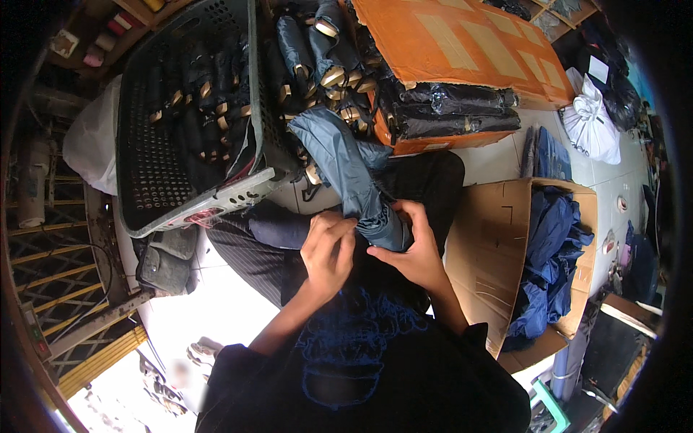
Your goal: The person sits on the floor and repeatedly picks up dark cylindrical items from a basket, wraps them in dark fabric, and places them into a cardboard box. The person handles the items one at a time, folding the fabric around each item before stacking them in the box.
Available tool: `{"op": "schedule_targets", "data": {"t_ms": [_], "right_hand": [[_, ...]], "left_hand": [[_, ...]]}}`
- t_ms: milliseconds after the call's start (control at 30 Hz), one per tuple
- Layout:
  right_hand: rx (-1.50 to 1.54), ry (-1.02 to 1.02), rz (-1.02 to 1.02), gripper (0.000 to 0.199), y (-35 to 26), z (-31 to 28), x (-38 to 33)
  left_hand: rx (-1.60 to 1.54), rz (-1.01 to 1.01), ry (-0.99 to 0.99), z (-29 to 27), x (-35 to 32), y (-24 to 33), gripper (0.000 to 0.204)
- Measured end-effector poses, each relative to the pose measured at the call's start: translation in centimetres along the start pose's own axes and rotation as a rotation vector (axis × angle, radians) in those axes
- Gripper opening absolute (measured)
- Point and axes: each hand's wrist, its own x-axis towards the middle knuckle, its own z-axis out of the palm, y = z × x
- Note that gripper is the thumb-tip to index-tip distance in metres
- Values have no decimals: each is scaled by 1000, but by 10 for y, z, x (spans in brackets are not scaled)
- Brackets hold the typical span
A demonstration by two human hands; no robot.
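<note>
Head view: left hand [328, 249] and right hand [411, 252] both pinch a grey-blue folded umbrella [346, 173] — soft, light, slippery fabric; best gripped round its bundled lower end.

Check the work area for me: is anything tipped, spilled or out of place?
The dark plastic basket of folded umbrellas is tilted steeply, its lower rim resting near the person's knee. The blue fabric spills over the edge of the open cardboard box. Both hands, left hand and right hand, grip a grey-blue umbrella.
</note>
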Motion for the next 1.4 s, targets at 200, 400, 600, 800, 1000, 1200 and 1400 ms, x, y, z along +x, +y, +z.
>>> {"op": "schedule_targets", "data": {"t_ms": [200,400,600,800,1000,1200,1400], "right_hand": [[156,36,-13,77,-12,3,6],[-64,51,-163,69,-11,0,10],[-273,36,-340,68,-18,-5,13],[-158,-56,-198,68,-28,-3,14],[-102,-160,-104,80,-34,-9,18],[-68,-187,-75,85,-41,-14,22],[-95,-170,-105,86,-37,-15,24]], "left_hand": [[1,169,83,5,7,-3,22],[-386,-76,114,7,5,1,23],[-970,-824,21,9,21,7,58],[-1020,-726,-45,9,9,-2,67],[-821,-669,72,16,0,10,63],[-938,-740,25,6,17,15,68],[-959,-691,-32,10,13,11,58]]}}
